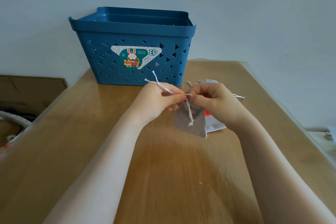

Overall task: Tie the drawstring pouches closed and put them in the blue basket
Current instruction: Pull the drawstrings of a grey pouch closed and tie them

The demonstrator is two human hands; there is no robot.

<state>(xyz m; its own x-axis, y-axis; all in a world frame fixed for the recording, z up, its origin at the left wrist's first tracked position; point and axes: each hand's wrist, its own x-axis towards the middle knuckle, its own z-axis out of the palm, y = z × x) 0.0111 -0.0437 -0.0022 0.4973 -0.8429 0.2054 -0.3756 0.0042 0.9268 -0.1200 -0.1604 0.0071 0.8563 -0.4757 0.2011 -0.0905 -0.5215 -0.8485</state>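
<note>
fingers (179, 97) of both hands pinch drawstring (164, 87) — wrists raised

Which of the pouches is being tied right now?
The grey pouch hanging between both hands, which pinch its white cords. The other grey pouch lies behind the right hand, untouched.

grey pouch (192, 123) hangs mid-frame, white drawstring (164, 87) dangling over it; more pouches (216, 125) lie right of it; blue basket (134, 31) stands upright, upper centre.
</note>
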